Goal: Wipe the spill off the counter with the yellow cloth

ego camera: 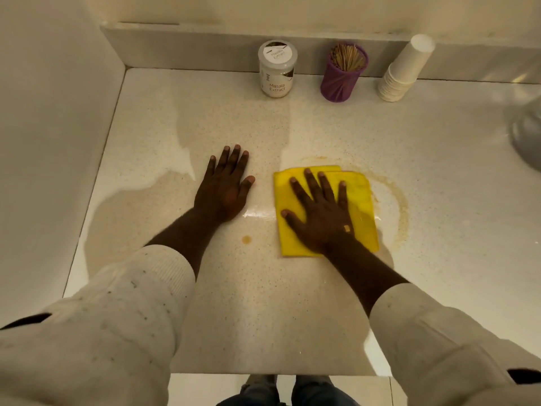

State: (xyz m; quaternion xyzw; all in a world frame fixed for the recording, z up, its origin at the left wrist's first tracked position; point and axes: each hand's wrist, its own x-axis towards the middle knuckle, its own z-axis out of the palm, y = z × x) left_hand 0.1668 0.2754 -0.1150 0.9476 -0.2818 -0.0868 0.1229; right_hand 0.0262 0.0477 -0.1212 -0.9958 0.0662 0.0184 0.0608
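Note:
A folded yellow cloth (pixel 363 200) lies flat on the speckled counter (pixel 248 303). My right hand (pixel 319 212) presses on it, palm down with fingers spread. A brownish spill ring (pixel 401 206) curves around the cloth's far and right sides. One small brown drop (pixel 246 239) sits on the counter to the cloth's left. My left hand (pixel 225 189) rests flat on the bare counter, left of the cloth, fingers apart and holding nothing.
Along the back wall stand a white jar labelled Masala Extract (pixel 277 70), a purple holder of toothpicks (pixel 344 73) and a tilted stack of white paper cups (pixel 405 70). A grey metal object (pixel 527 133) shows at the right edge. A wall closes the left side.

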